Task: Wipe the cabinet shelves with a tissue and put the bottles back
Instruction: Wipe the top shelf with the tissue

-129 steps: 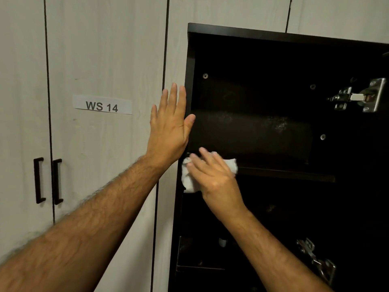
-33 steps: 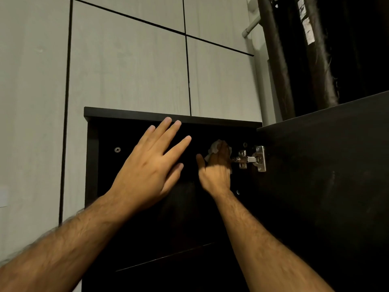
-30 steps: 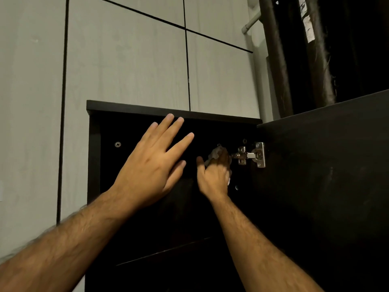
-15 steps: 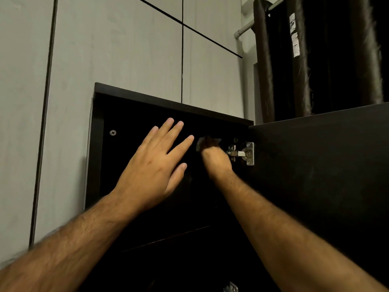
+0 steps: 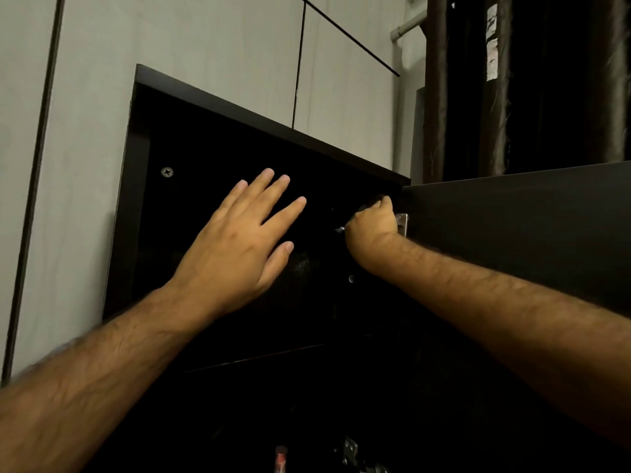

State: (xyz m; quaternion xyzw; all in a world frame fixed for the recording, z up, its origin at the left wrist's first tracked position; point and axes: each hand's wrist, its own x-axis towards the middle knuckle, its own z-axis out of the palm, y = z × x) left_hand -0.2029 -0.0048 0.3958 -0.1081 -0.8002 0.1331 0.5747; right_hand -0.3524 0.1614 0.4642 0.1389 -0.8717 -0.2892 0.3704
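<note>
Head cam: left hand (image 5: 239, 244) is spread flat, hovering inside the dark cabinet (image 5: 218, 107). Right hand (image 5: 374, 223) is fisted round the barely visible tissue (image 5: 370, 203), just beside the hinge (image 5: 403, 224).

Your left hand (image 5: 244, 240) is raised with its back toward you, fingers straight and slightly spread, thumb out to the right. Your right hand (image 5: 372, 227) reaches farther up and to its right, fingers curled into a fist, forearm stretched out.
</note>
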